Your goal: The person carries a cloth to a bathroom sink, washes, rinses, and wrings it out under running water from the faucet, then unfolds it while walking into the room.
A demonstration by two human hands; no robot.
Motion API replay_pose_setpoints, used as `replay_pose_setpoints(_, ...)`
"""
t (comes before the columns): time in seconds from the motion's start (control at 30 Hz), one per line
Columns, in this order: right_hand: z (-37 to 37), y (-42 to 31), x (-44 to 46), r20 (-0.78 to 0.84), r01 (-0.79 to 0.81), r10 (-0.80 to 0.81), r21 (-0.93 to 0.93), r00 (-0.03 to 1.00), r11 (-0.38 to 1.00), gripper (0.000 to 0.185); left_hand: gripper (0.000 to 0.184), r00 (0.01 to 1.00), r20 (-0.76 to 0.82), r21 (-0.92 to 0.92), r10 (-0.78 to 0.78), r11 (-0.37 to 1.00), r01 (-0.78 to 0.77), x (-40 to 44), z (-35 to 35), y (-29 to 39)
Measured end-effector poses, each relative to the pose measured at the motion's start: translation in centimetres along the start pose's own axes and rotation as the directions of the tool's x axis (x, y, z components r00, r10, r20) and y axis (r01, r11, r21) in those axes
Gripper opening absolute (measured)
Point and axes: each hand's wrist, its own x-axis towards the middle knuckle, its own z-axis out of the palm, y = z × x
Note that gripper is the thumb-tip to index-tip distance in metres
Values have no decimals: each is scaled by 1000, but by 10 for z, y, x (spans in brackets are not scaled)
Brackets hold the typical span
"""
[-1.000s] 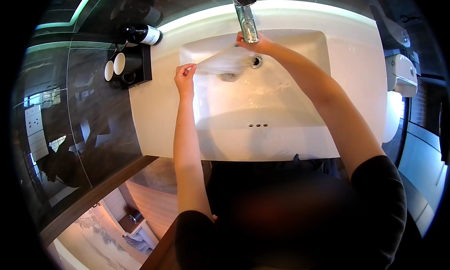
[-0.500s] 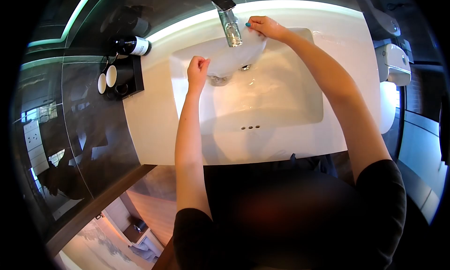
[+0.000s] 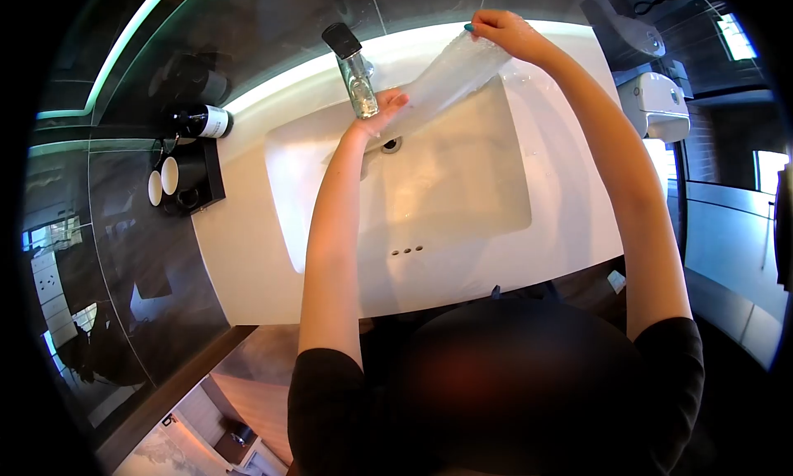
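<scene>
1. While the right grip point(image 3: 505, 31) pinches one end of the translucent sheet point(image 3: 458, 75), the left grip point(image 3: 384, 111) is half-curled against it; can't tell if it holds.
2. Sheet slants between grips; faucet point(image 3: 357, 79) just beside left, basin point(image 3: 454, 195) below.
3. Done: sheet drawn out lengthwise. Left: not set down.

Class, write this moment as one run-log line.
right hand: pinching translucent sheet | left hand: under faucet, grip unclear | sheet: partly over sink
</scene>
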Motion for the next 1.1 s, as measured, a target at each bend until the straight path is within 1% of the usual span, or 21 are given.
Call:
replay_pose_setpoints(0.07,-11,-6,-3,-76,36,-37,-23,996,999,25,48,994,112,37,-22,999,18,14,1,-26)
replay_pose_setpoints(0.1,-15,-4,-3,-110,66,-67,-17,992,998,26,49,983,131,199,-129,975,101,14,1,-15)
replay_pose_setpoints(0.17,-24,-5,-3,-177,132,-133,-13,975,991,26,52,932,116,506,-342,828,241,10,-4,20)
replay_pose_setpoints(0.27,-50,2,5,-198,111,-76,172,977,979,19,44,940,124,176,-318,939,295,0,-1,-29)
replay_pose_setpoints(0.3,-56,8,6,-193,133,-84,255,978,958,17,42,940,66,165,-335,933,320,-3,-2,-42)
replay_pose_setpoints(0.37,-68,3,1,-108,4,11,143,994,990,18,37,929,-52,141,-367,918,371,-11,-6,-58)
replay_pose_setpoints(0.4,-69,-1,-3,-68,-56,62,83,996,995,19,35,936,-61,70,-347,934,351,-17,-8,-52)
replay_pose_setpoints(0.43,-59,-1,-9,-113,37,-36,11,993,999,24,33,941,-74,-3,-329,944,330,-25,-9,-38)
replay_pose_setpoints(0.47,-53,-2,-10,-72,41,-38,41,997,998,24,31,946,-88,-76,-313,949,307,-30,-11,-30)
replay_pose_setpoints(0.57,-33,-1,-12,66,5,-15,161,998,987,23,26,965,-42,-47,-258,966,256,-28,-22,-41)
replay_pose_setpoints(0.6,-30,1,-8,278,-82,25,196,960,977,25,24,964,1,-54,-264,963,264,-30,-26,-30)
replay_pose_setpoints(0.67,1,1,-5,416,-65,-17,182,909,981,29,22,956,89,-65,-279,956,285,-32,-32,8)
replay_pose_setpoints(0.73,42,0,-1,470,-95,83,2,879,995,32,20,968,148,-204,-205,951,232,-30,-31,13)
replay_pose_setpoints(0.77,65,-8,-3,366,-10,82,-195,927,981,36,19,972,171,-272,-162,940,204,-29,-30,16)
replay_pose_setpoints(0.8,89,-12,-5,259,52,56,-391,964,919,39,19,976,172,-276,-132,945,177,-28,-29,24)
replay_pose_setpoints(0.87,146,12,-4,183,99,-37,-342,982,934,35,18,981,177,-283,-76,951,125,-30,-29,41)
replay_pose_setpoints(0.93,160,7,0,258,91,-13,-292,966,952,32,19,989,134,-249,-68,963,100,-34,-32,36)
replay_pose_setpoints(0.97,161,7,7,371,56,50,-270,927,961,31,19,991,114,-232,-64,969,89,-37,-35,32)
replay_pose_setpoints(1.0,158,3,13,481,19,109,-253,870,967,31,18,986,92,-165,-139,974,152,-41,-38,30)
replay_pose_setpoints(1.07,144,11,23,439,43,24,-142,898,989,28,18,961,29,-39,-274,961,275,-50,-49,26)
replay_pose_setpoints(1.1,135,15,25,415,61,-17,-91,910,994,27,17,969,17,-25,-246,969,247,-54,-54,16)
